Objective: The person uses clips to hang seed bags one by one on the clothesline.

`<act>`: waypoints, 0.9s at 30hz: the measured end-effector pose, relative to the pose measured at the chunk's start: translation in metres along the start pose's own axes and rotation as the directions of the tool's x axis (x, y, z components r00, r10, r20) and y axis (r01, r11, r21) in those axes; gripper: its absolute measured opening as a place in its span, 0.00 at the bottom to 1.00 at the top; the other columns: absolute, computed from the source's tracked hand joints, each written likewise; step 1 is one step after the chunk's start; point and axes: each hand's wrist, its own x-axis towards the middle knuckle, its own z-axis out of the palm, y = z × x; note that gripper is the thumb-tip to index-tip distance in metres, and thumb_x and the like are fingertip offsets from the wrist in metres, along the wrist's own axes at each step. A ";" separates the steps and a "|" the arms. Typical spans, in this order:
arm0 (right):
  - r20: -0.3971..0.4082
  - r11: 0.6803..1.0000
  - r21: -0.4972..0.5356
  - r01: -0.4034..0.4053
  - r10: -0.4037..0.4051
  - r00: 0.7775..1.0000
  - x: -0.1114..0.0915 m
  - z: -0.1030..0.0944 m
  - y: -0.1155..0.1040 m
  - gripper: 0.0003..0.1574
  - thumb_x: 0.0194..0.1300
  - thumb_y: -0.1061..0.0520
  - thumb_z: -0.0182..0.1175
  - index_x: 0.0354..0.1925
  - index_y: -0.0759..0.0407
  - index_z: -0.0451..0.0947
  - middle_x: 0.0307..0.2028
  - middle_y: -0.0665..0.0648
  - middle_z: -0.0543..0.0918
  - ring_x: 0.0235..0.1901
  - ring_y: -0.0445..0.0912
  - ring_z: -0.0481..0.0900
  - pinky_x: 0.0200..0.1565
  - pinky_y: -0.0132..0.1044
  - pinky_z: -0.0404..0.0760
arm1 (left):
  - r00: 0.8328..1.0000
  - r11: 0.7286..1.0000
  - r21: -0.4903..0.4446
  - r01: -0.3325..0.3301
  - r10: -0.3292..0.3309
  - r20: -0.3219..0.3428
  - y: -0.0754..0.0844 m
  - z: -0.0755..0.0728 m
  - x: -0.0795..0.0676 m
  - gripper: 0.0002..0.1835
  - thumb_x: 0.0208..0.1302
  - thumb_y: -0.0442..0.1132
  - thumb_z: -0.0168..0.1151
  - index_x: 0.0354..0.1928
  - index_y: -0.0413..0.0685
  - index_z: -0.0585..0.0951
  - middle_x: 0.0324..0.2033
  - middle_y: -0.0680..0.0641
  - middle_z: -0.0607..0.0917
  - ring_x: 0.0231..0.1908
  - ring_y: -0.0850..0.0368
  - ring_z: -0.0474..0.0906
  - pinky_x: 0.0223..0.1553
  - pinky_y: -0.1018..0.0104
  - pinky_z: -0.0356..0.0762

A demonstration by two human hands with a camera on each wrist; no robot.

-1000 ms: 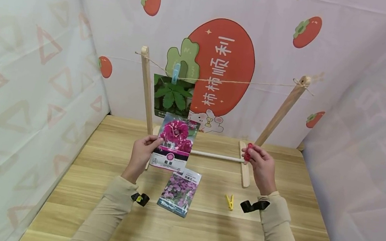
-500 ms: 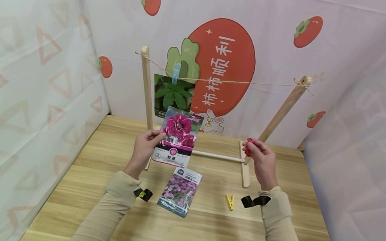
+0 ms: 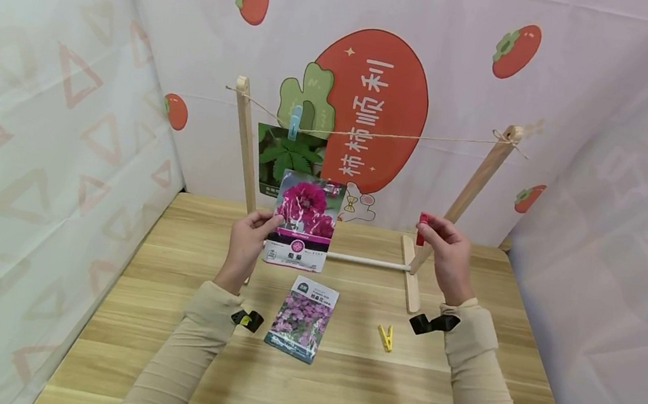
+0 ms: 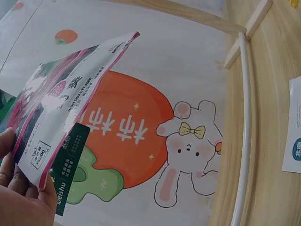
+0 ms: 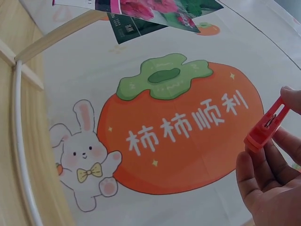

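My left hand (image 3: 247, 246) pinches the left edge of a seed packet (image 3: 304, 220) with magenta flowers, held up in front of the string stand. In the right wrist view a red clothespin (image 5: 268, 126) sits between the thumb and fingers of my right hand (image 5: 273, 174). That hand is by the stand's right post. Behind the held packet, a green-leaf seed packet (image 3: 289, 156) hangs from the string (image 3: 394, 136) by a light blue clothespin (image 3: 295, 122); its lower part is partly covered.
A second seed packet, with pale purple flowers (image 3: 302, 320), lies flat on the wooden table (image 3: 328, 400). To its right is a yellow clothespin (image 3: 385, 338). Wooden posts (image 3: 480, 181) carry the string, and a white rod (image 3: 365, 261) joins their feet. A printed cloth backdrop hangs behind.
Both hands have risen toward the string, the left also shifting slightly right with its packet. The red clothespin has turned more upright in the right hand.
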 end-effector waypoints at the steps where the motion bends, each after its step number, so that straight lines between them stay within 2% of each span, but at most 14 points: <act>1: 0.005 1.000 0.005 0.014 -0.015 1.000 0.001 0.001 -0.002 0.10 0.64 0.65 0.63 0.44 0.61 0.83 0.33 0.45 0.86 0.35 0.37 0.81 0.42 0.25 0.79 | 1.000 1.000 0.001 -0.003 0.003 0.001 0.001 0.001 0.000 0.15 0.63 0.37 0.66 0.46 0.33 0.81 0.28 0.59 0.84 0.30 0.66 0.81 0.34 0.75 0.81; 10: 0.039 0.996 -0.036 0.087 -0.085 0.996 0.009 0.004 -0.020 0.09 0.63 0.64 0.64 0.43 0.61 0.81 0.33 0.46 0.86 0.35 0.37 0.82 0.41 0.24 0.80 | 0.999 0.999 -0.029 -0.043 0.042 -0.015 0.009 0.009 0.000 0.14 0.63 0.35 0.66 0.46 0.32 0.81 0.28 0.57 0.84 0.30 0.66 0.82 0.35 0.75 0.81; 15: 0.048 0.991 -0.013 0.130 -0.130 0.990 0.013 0.007 -0.030 0.15 0.62 0.64 0.66 0.48 0.63 0.81 0.34 0.48 0.87 0.36 0.38 0.84 0.42 0.25 0.81 | 0.997 0.996 -0.039 -0.082 0.082 0.005 0.014 0.014 0.000 0.13 0.63 0.34 0.66 0.45 0.30 0.81 0.28 0.58 0.85 0.31 0.66 0.81 0.37 0.76 0.81; 19: 0.062 0.990 -0.031 0.140 -0.138 0.989 0.015 0.008 -0.036 0.18 0.61 0.62 0.67 0.50 0.64 0.81 0.36 0.47 0.87 0.38 0.38 0.84 0.43 0.25 0.80 | 0.996 0.995 -0.043 -0.094 0.094 0.002 0.017 0.018 0.000 0.13 0.63 0.34 0.65 0.45 0.31 0.81 0.28 0.59 0.84 0.31 0.67 0.81 0.37 0.77 0.81; 27: 0.084 0.988 -0.053 0.147 -0.142 0.986 0.022 0.012 -0.046 0.15 0.60 0.63 0.67 0.47 0.64 0.82 0.34 0.47 0.88 0.35 0.37 0.83 0.40 0.26 0.79 | 0.993 0.993 -0.032 -0.111 0.112 0.022 0.023 0.024 0.002 0.13 0.63 0.32 0.65 0.46 0.30 0.81 0.28 0.59 0.84 0.31 0.68 0.82 0.39 0.76 0.81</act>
